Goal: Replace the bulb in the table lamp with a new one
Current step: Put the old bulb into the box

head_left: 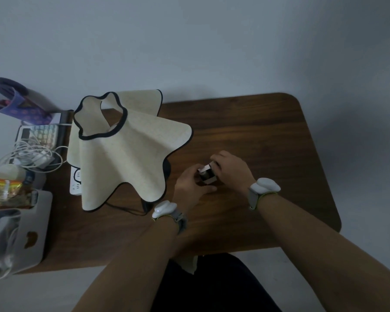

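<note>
Early stage: both the left hand (pixel 190 183) and right hand (pixel 231 171) grasp a small white-and-black cardboard bulb box (pixel 206 174) above the brown wooden counter (pixel 268 136), apparently opening it; the cream scalloped fabric-shaded table lamp (pixel 126 149) stands untouched just left.

A dim room is seen from above; a dark brown wooden table (pixel 257 136) with rounded corners is set against a plain pale grey wall (pixel 189 41); soft shadows are cast on the wall to the right of the table; the light is low and cool. At the table's left edge a clutter is gathered: a white power strip (pixel 75 182), tangled white cables (pixel 29 156), a purple patterned pouch (pixel 16 102), a white calculator (pixel 40 137), and a light grey storage bin (pixel 29 233) filled with packets.
</note>
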Motion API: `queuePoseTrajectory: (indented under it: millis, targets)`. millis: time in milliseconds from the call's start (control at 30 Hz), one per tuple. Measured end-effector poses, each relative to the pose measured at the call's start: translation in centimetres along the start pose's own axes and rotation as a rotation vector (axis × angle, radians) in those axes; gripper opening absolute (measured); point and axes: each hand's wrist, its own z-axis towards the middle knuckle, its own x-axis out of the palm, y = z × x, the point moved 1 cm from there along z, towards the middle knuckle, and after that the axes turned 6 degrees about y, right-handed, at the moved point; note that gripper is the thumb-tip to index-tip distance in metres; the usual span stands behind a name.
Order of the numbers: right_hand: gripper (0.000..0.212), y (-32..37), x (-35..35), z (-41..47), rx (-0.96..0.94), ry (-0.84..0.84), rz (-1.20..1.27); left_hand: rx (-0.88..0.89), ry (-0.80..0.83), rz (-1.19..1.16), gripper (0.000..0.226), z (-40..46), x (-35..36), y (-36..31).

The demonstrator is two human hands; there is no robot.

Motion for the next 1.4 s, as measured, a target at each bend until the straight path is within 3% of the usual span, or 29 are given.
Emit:
queuePoseTrajectory:
  millis: [267,500,800,1067,1400]
  targets:
    - [0.039,-0.1,0.4,-0.9,0.020,-0.056,0.129,0.064,-0.106,0.009,0.035,-0.3,0.3,-1.0]
    - [0.040,-0.4,1.2,-0.8,-0.014,0.046,0.183,0.044,-0.089,0.014,0.034,-0.3,0.4,-1.1]
    - [0.044,-0.6,2.2,0.6,0.078,0.148,0.225,0.034,-0.110,-0.072,0.023,-0.7,0.0,-1.2]
    - [0.039,-0.8,2.3,1.3,0.090,0.129,0.185,0.050,-0.075,-0.124,0.042,-0.5,-0.4,-1.0]
    - [0.031,-0.5,2.2,1.2,0.130,0.133,0.140,0.022,-0.042,-0.143,0.047,0.0,-0.2,-1.2]
